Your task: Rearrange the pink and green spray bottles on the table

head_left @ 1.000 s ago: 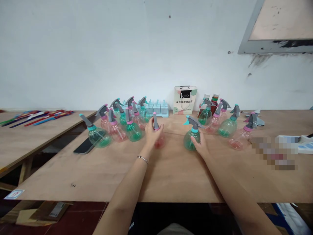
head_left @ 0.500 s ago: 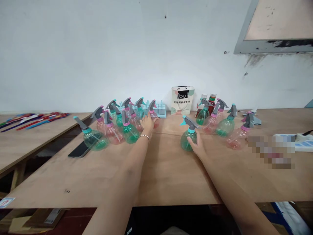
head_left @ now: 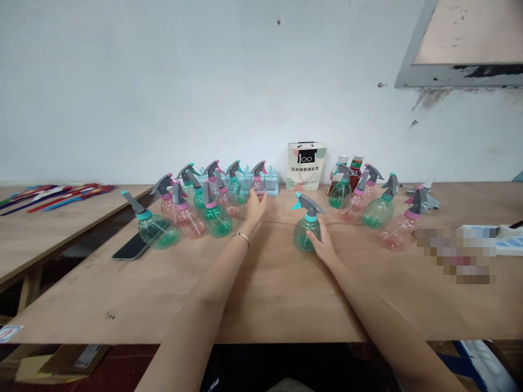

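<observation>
My left hand [head_left: 256, 206], with a thin metal bracelet [head_left: 244, 237] at its wrist, is at the centre of the frame. Its bent fingers are at the front of a transparent pink plastic spray bottle with a grey trigger head [head_left: 257, 175]; I cannot tell whether they pinch it or only touch it, because the hand covers the lower body. This bottle is upright, just in front of a light-blue plastic rack [head_left: 271, 184].

My right hand [head_left: 322, 242], right of centre, is closed around the side of a round transparent green plastic spray bottle with a turquoise collar [head_left: 302, 233], its thumb on the front. That bottle is upright on the brown wooden tabletop [head_left: 281, 294].

More pink and green spray bottles [head_left: 220, 222] are close together left of centre, near a dark smartphone [head_left: 129, 249]. Another such group [head_left: 378, 213] is at the right. Between the two groups, at the back, a pale paper bag with black glasses printed on it [head_left: 306, 171] stands against the wall.
</observation>
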